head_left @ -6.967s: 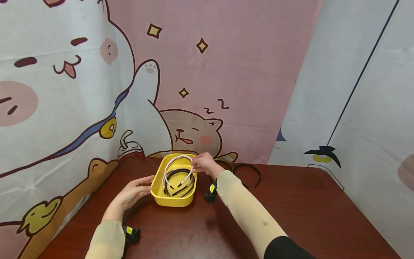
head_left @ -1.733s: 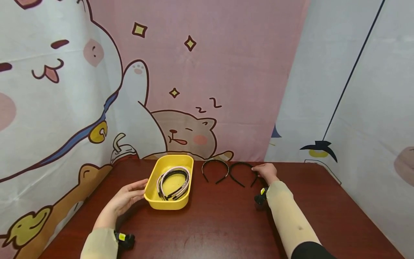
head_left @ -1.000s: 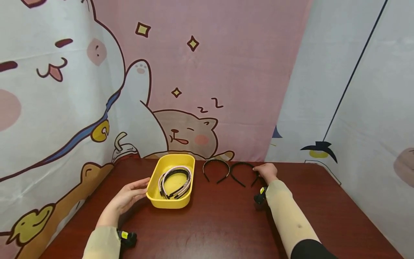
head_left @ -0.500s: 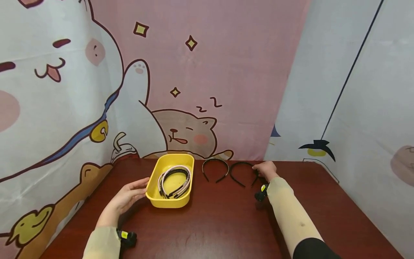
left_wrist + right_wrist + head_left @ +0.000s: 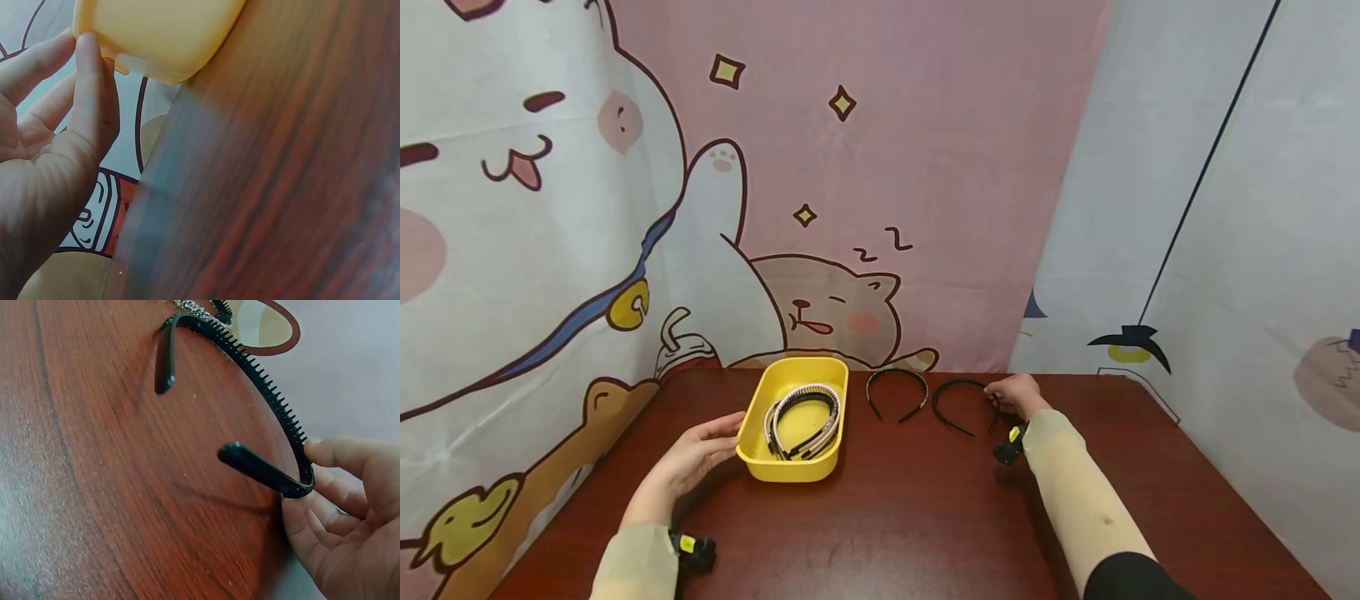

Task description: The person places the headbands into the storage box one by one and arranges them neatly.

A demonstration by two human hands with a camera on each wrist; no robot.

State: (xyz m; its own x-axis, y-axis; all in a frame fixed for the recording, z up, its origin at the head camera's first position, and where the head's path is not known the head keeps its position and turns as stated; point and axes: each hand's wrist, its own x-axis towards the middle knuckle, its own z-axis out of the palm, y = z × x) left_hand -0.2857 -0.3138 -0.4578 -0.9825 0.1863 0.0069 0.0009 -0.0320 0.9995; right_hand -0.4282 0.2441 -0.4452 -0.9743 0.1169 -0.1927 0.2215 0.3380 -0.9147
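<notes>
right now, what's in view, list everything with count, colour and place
table: one, reddish brown, foreground
tub: one, yellow, on the table
headbands in the tub: several (count unclear), pale pink and black, overlapping
glittery headband: one, black and silver, right of the tub
toothed headband: one, black, right of the glittery headband
cartoon backdrop: panel count unclear, mostly pink and white, behind the table
wrist devices: two, black with yellow patches, one per wrist
sleeves: two, cream, black farther up the right arm
left hand: one, touching the tub's left side
right hand: one, pinching the toothed headband
</notes>
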